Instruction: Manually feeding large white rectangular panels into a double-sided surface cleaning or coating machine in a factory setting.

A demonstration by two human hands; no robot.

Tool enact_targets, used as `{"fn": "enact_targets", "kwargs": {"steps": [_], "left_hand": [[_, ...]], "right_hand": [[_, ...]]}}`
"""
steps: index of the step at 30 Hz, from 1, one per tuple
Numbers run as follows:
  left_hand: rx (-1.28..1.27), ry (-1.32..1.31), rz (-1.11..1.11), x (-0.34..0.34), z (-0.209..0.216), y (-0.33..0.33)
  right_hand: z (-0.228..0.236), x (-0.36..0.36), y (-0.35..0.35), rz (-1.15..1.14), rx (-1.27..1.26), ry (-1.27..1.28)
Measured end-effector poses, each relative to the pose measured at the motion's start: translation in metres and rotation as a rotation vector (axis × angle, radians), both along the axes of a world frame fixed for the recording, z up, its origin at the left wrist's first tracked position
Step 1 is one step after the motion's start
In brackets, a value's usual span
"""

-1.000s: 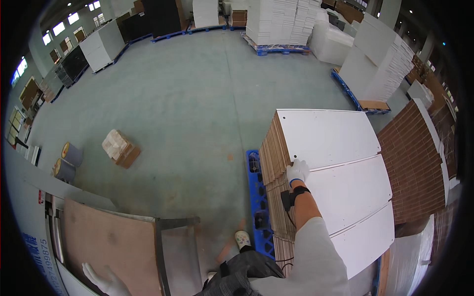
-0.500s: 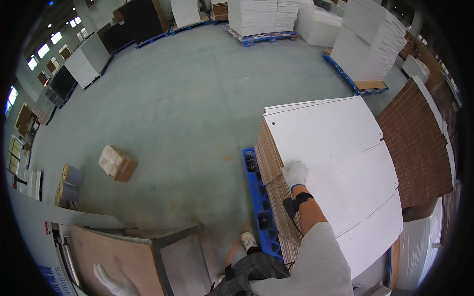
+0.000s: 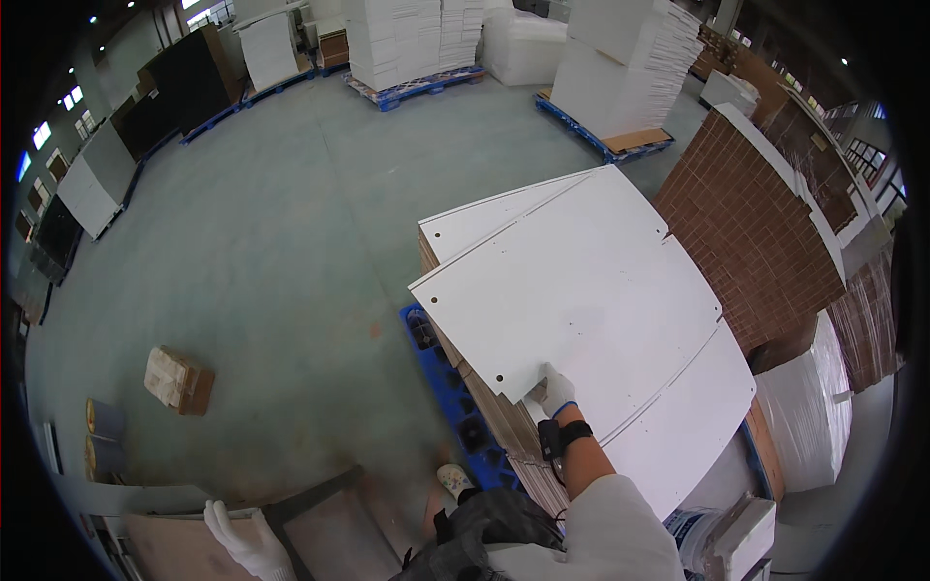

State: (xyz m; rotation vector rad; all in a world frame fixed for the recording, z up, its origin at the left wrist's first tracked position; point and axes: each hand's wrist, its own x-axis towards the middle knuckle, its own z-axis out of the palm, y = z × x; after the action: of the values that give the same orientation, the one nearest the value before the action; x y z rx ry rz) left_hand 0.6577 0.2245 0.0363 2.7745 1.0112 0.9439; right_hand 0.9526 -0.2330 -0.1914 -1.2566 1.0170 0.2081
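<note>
A tall stack of white-faced cardboard sheets [image 3: 659, 416] with brown edges rests on a blue pallet [image 3: 446, 382] to my right. The top sheet [image 3: 542, 281], with punched holes near its left edge, lies turned askew over the ones below. My right hand [image 3: 556, 389], in a white glove, is closed on this sheet's near edge beside its notched corner; the thumb is on top and some fingers are hidden. My left hand [image 3: 249, 544], also gloved, is raised at lower left above a brown-topped table [image 3: 174, 547], fingers stretched out, holding nothing.
A strapped brown cardboard stack [image 3: 746, 223] stands right of the sheets, with a film-wrapped load [image 3: 804, 416] nearer me. Further stacks on blue pallets [image 3: 605, 140] line the back. A small carton [image 3: 179, 380] and two drums [image 3: 105, 431] sit on the floor at left.
My right hand has moved toward me along the stack, and the top sheet has swung askew with it. My left hand has risen slightly. The whole view has shifted right.
</note>
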Motion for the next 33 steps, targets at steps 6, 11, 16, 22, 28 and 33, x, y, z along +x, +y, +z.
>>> {"fn": "enact_targets", "kwargs": {"steps": [6, 11, 16, 22, 28, 33], "left_hand": [[-0.049, 0.013, -0.352, 0.045, 0.003, -0.050], [-0.132, 0.131, -0.675, 0.076, -0.023, -0.097], [-0.210, 0.421, -0.980, 0.121, -0.025, -0.164], [0.185, 0.521, -0.911, 0.128, -0.061, -0.177], [0.264, 0.456, -0.867, 0.132, 0.016, -0.158], [0.130, 0.484, -0.980, 0.143, 0.105, -0.182]], "right_hand": [[-0.050, 0.007, -0.006, 0.171, 0.161, -0.297], [-0.003, -0.030, 0.047, 0.172, 0.381, -0.209], [0.049, -0.082, 0.085, 0.171, 0.820, -0.089], [0.117, -0.124, 0.119, 0.457, 0.994, -0.086], [0.158, -0.103, 0.108, 0.855, 1.105, -0.315], [0.110, -0.037, 0.132, 0.969, 0.769, -0.446]]}}
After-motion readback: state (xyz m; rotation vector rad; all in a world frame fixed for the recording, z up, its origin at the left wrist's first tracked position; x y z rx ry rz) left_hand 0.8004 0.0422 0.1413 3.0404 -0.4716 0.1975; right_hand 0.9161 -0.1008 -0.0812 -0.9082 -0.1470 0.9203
